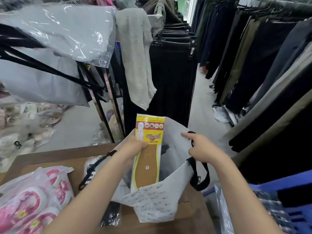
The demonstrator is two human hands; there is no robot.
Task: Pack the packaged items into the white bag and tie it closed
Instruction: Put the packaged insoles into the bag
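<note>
Packing step: left hand [135, 146] fingers clamped on insole pack [148, 149], half into white bag [157, 201]; right hand [202, 149] fingers pinching rim open. Next: probably push pack down, release.

Floor [200, 105]: pale aisle seen toward 12 o'clock.
Racks [173, 68]: dark trousers hung at 12 and 3 o'clock.
Counter [50, 159]: brown, at 7 o'clock.

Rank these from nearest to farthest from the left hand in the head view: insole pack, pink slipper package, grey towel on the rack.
1. insole pack, held in the left hand.
2. pink slipper package, lower left on the table.
3. grey towel, hanging above, behind.
</note>
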